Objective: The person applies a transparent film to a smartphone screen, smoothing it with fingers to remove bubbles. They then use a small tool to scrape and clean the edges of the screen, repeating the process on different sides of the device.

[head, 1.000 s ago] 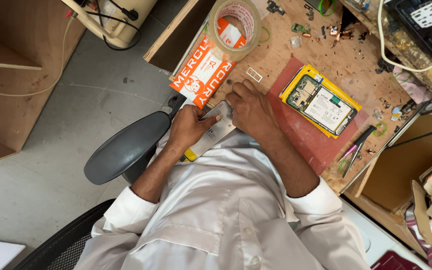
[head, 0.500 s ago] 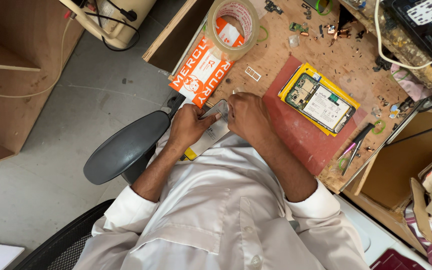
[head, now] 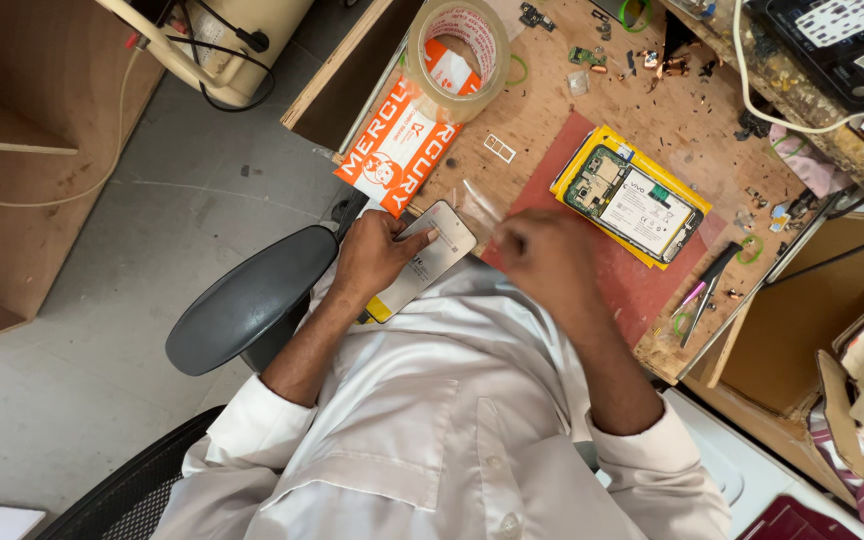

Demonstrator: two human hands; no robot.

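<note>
Fingers (head: 392, 238) of the left hand (head: 372, 255) grip a pale (silvery) phone panel (head: 430, 258).

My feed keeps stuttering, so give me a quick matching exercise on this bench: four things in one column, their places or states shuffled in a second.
Things:
1. tape roll
2. opened phone
3. light panel
4. tweezers

Places or states:
A. held in the left hand
B. lies on the yellow sheet over the red mat
C. near the bench's right edge, beside the red mat
D. rests partly on the orange and white packet

Pairs: 1-D, 2-B, 3-A, 4-C. The right hand is blurred; a clear film shows at its fingertips.
</note>
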